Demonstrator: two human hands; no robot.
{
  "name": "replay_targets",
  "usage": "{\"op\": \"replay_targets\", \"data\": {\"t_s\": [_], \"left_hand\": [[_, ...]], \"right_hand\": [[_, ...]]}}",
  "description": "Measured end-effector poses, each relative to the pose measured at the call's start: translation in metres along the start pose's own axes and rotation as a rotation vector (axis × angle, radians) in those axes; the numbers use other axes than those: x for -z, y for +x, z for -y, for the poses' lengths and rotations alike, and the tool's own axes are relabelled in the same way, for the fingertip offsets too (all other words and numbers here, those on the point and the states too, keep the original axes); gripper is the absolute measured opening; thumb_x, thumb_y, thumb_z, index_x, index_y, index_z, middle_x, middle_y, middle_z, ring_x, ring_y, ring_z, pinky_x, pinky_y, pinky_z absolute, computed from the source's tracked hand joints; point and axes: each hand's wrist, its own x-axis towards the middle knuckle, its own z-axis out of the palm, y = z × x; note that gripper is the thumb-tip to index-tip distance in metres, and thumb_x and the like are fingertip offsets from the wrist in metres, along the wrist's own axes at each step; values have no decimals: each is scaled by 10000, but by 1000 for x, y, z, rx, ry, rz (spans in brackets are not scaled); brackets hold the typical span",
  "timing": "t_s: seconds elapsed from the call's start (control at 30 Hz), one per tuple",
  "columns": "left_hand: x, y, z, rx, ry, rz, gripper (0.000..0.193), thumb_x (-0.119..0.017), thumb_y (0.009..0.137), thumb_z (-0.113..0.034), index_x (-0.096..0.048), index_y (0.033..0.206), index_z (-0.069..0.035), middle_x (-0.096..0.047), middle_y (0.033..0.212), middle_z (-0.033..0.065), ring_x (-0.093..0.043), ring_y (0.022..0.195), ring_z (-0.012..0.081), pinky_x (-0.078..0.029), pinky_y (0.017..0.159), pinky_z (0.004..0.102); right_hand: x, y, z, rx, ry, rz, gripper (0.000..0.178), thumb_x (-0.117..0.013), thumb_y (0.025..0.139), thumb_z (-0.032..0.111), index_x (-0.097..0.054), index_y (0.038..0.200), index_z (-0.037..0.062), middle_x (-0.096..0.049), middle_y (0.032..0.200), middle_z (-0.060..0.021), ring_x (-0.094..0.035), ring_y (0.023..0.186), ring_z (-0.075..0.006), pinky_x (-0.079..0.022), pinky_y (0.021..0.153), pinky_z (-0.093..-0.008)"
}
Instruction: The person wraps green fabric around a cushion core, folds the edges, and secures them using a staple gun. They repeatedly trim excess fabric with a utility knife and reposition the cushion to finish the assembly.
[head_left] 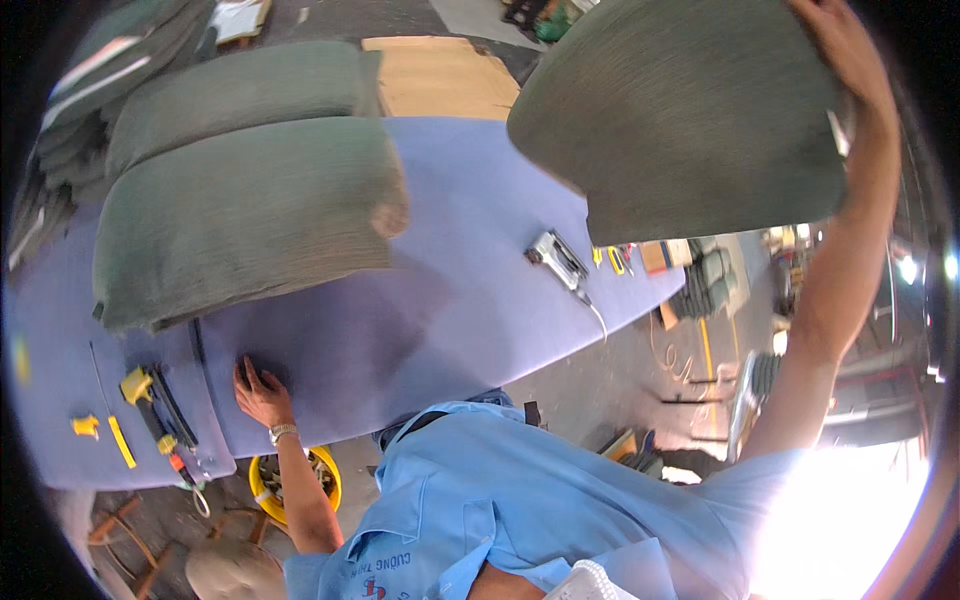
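Observation:
My right hand, raised at the upper right, grips the edge of a grey-green fabric-covered panel, rounded at one end. The panel is held up over the far right part of a blue cloth-covered table. My left hand rests on the near left of the table with its fingers stretched out and nothing in them. To its left lie a yellow-and-black staple gun with a hose and a yellow-handled thin tool. Two grey-green cushioned panels lie beyond that hand, side by side.
A silver staple gun with a cable lies on the table's right part, near small yellow tools. A yellow bucket stands below the near edge beside a stool. Brown cardboard sits at the far edge. More grey-green panels are stacked far left.

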Motion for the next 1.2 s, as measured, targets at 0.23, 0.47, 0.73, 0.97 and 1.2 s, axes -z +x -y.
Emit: {"op": "replay_targets", "data": {"t_s": [0.23, 0.47, 0.73, 0.97, 1.2], "left_hand": [[-11, -42, -38, -1, -375, 162, 393, -662, 948, -181, -660, 1323, -63, -620, 1377, 176, -557, 1296, 367, -439, 1091, 493], [136, 18, -362, -263, -897, 123, 520, -692, 968, -250, -575, 1412, -5, -605, 1388, 223, -554, 1311, 389, -425, 1113, 447], [166, 68, -550, -456, -734, -190, 324, -510, 1050, -222, -683, 1216, -3, -679, 1013, 163, -613, 827, 311, -495, 763, 390], [161, 74, -550, -386, -842, -273, 399, -447, 1059, -242, -713, 1022, 54, -710, 927, 122, -612, 818, 196, -480, 766, 336], [161, 70, -516, -246, -951, -223, 497, -390, 1068, -315, -696, 935, 53, -713, 829, 144, -652, 773, 197, -504, 757, 327]], "right_hand": [[-203, -60, -55, 451, 322, 56, 441, -712, 925, 462, -707, 1162, 91, -742, 1004, -109, -707, 952, -289, -534, 816, -422], [-304, -132, -51, 540, 859, 297, 563, -535, 1002, 578, -642, 1309, 119, -736, 1085, -183, -698, 1017, -369, -535, 871, -448], [-322, -151, -118, 414, 2143, 26, 926, -209, 1008, 757, -569, 1361, -20, -630, 1354, -212, -679, 1123, -349, -533, 995, -491], [-507, -208, -252, -307, 1668, -109, 382, -548, 1060, 339, -674, 1182, 0, -751, 1054, -137, -721, 953, -205, -569, 851, -356], [-697, -373, -193, -132, 875, 226, 567, -705, 863, 136, -524, 1399, 100, -491, 1463, -221, -503, 1304, -420, -435, 1071, -497]]}}
